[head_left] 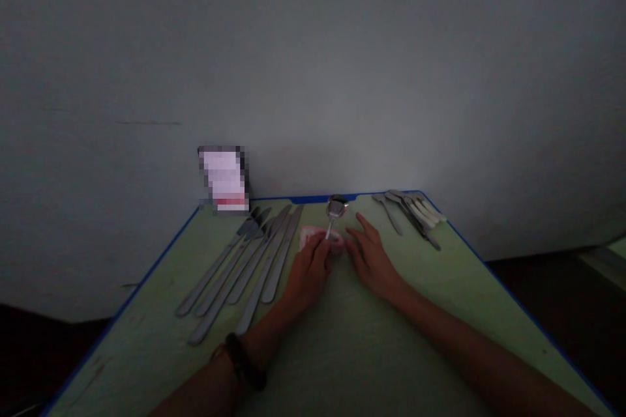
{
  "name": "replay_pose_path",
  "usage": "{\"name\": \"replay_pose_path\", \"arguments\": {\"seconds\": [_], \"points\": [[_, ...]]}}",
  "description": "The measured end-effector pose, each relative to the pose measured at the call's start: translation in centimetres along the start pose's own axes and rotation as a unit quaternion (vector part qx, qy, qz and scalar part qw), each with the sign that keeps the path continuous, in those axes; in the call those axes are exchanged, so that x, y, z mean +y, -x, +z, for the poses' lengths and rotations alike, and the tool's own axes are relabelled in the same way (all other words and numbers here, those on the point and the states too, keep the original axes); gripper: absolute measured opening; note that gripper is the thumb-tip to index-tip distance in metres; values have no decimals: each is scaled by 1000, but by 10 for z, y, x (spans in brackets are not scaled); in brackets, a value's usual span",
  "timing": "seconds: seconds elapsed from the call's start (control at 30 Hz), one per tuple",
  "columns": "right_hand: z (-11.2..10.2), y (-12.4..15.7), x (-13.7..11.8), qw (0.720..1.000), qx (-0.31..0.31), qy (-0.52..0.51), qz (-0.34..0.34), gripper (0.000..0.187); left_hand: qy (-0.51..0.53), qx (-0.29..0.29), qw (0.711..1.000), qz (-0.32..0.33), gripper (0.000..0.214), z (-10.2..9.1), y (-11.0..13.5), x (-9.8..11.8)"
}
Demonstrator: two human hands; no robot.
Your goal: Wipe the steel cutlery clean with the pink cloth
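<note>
My left hand [312, 264] is closed around the handle of a shiny metal spoon [335, 210], whose bowl points away toward the wall. Under and beside those fingers lies a pink and white piece [336, 245], perhaps a cloth; my hand covers part of it, and I cannot tell whether it is gripped too. My right hand [374, 260] hovers just right of the spoon with fingers apart and nothing in it. To the left, several table knives [235, 267] lie side by side, handles toward me.
At the back right of the green table [337, 352] lie several spoons or forks [408, 218], some with pale handles. A blurred-out phone-like screen [225, 177] leans at the back left. Behind the table's blue edge rises a grey wall [313, 65].
</note>
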State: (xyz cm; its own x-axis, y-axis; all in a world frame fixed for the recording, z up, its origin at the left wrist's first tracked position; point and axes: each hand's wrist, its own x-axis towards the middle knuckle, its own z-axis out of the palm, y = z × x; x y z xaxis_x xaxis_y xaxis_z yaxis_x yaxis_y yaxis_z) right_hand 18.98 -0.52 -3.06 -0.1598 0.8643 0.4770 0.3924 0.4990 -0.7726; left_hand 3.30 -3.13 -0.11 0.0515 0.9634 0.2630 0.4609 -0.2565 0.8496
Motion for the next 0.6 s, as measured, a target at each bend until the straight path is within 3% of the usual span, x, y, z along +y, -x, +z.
{"name": "replay_pose_path", "arguments": {"seconds": [0.13,0.4,0.53,0.6], "points": [[-9,8,-11,999,25,-23,17,30,-63,-29,997,34,21,3,1,0],[-15,-1,-11,995,-36,-74,63,28,-109,-124,983,74,29,8,3,-3],[-13,0,-6,987,-92,-95,94,24,-145,-127,979,72,33,13,3,-3],[-10,0,-5,983,-92,-114,114,25,-165,-119,976,71,35,15,3,-2]]}}
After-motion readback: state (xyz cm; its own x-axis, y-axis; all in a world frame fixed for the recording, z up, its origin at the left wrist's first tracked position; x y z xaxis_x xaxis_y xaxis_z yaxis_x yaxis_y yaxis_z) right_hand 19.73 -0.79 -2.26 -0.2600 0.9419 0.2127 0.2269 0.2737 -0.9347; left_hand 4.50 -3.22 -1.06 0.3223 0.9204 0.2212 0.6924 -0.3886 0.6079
